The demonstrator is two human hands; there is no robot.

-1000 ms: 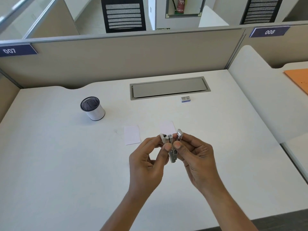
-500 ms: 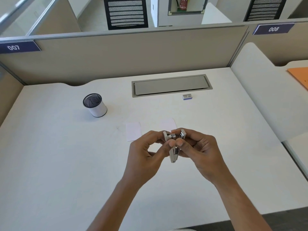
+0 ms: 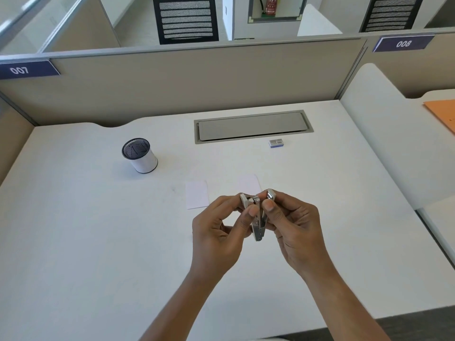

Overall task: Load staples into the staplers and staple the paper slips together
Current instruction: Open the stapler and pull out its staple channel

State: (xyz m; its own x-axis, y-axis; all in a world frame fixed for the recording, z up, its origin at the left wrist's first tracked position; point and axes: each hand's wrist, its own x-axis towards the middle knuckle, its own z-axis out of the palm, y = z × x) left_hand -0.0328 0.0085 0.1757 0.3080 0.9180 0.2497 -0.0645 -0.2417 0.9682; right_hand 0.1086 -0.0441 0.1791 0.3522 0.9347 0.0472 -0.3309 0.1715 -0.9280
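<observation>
The small metal stapler [image 3: 258, 233] sits just below the centre of the frame, held above the white tabletop [image 3: 73, 242] and splayed open in a V with its hinge pointing down. The left hand [image 3: 216, 237] pinches one arm of it between thumb and fingertips, and the right hand [image 3: 298, 232] pinches the other in the same way. Whether staples lie in the channel is too small to tell. As I judge it, a slipping pinch could let the arms snap shut on a fingertip, a strip fed in crooked could jam or crumble, and a stapler held by fingertips alone could drop. Two paper slips [image 3: 197, 198] lie flat just beyond the hands, apart from each other. Higher up, a small box [image 3: 276, 143] rests just below a grey hatch [image 3: 251, 126], and a mesh cup [image 3: 139, 155] stands left of centre. Beige partitions [image 3: 197, 80] labelled 007 and 008 close the back. An orange sheet [image 3: 443, 114] shows at the right edge, and dark chair backs and a red extinguisher show along the top.
</observation>
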